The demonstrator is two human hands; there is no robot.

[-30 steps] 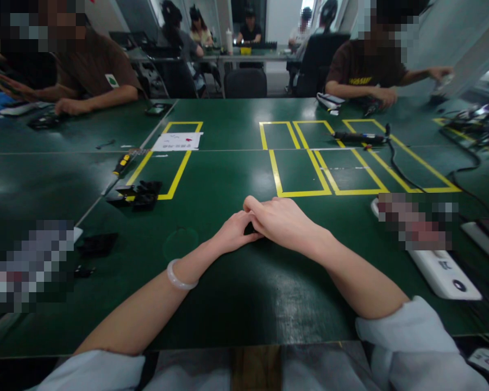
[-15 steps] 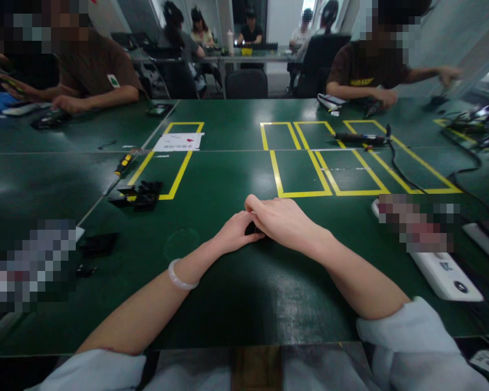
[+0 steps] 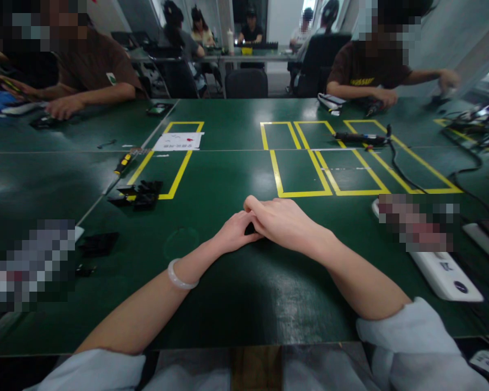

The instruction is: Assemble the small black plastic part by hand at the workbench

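My left hand (image 3: 235, 232) and my right hand (image 3: 283, 217) meet over the green table (image 3: 228, 304), near the middle of the view. The right hand's fingers cover the tips of the left. Both are closed around something small and dark, almost wholly hidden by my fingers, so I cannot make out what it is. A pale bracelet (image 3: 182, 275) circles my left wrist. Beyond my left hand lies a cluster of black parts (image 3: 142, 195) at the edge of a yellow tape outline.
A yellow-black screwdriver (image 3: 123, 164) and a paper sheet (image 3: 179, 142) lie at left. Another black part (image 3: 100, 244) is nearer. A corded black tool (image 3: 361, 138) rests far right; a white device (image 3: 444, 271) lies at right. Two co-workers sit across the table.
My hands stay almost still, joined in the same spot. The left co-worker's hand has shifted slightly.
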